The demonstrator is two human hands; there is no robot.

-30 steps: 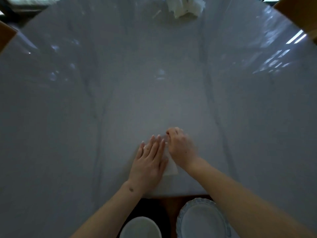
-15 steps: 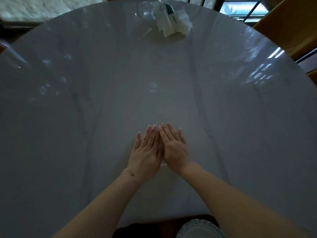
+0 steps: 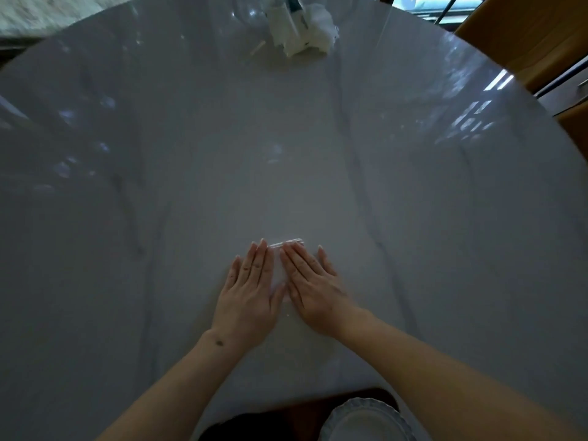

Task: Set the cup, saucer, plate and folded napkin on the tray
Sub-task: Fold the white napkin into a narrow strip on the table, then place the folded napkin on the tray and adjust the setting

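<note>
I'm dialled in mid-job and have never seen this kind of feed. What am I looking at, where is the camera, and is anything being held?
There is no machine here: these are a person's two bare hands, filmed by one wide-angle camera worn on the head and looking down over a round grey table. The left hand and the right hand lie flat, side by side, fingers straight, pressing down on a white napkin; only its far edge shows past the fingertips. Nothing is gripped. At the far edge of the table lies a crumpled white bundle, perhaps tissues. At the bottom of the picture, below the table's near edge, a white plate with a scalloped rim shows in part. No cup, saucer or tray is in view.
</note>
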